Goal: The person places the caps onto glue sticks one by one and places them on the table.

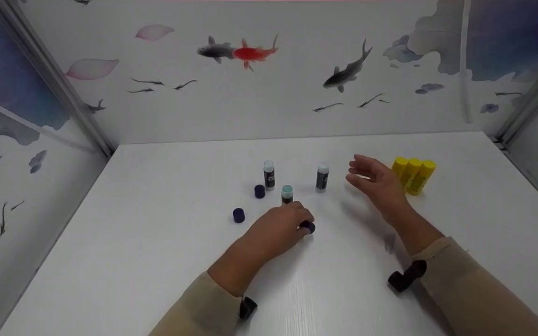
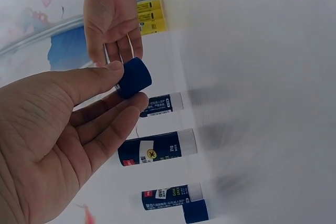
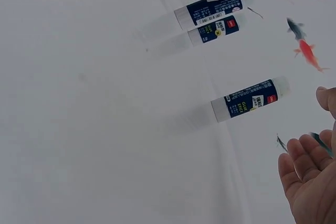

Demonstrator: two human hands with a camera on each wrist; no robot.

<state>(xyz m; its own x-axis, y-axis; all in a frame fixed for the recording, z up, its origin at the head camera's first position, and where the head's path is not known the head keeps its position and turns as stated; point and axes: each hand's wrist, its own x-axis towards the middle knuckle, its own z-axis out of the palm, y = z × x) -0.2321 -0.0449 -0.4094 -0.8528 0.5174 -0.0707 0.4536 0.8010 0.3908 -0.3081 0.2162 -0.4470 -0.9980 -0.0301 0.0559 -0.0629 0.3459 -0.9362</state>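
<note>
My left hand [image 1: 276,231] pinches a dark blue cap [image 2: 135,77] between thumb and fingers, just above the white table. Three uncapped glue sticks stand upright beyond it: one at the back left [image 1: 269,176], a second [image 1: 287,193] partly hidden behind the left hand, and a third [image 1: 322,178] to the right. Two more blue caps, one [image 1: 259,191] beside the back-left stick and another [image 1: 238,215] nearer, rest on the table. My right hand [image 1: 381,189] is held in the air with nothing in it, fingers loosely bent, between the right glue stick and the yellow tubes.
Three yellow tubes [image 1: 413,176] stand side by side at the right, partly behind the right hand. A white panel with printed fish [image 1: 250,93] closes off the back of the table [image 1: 157,261]. Side panels rise at left and right.
</note>
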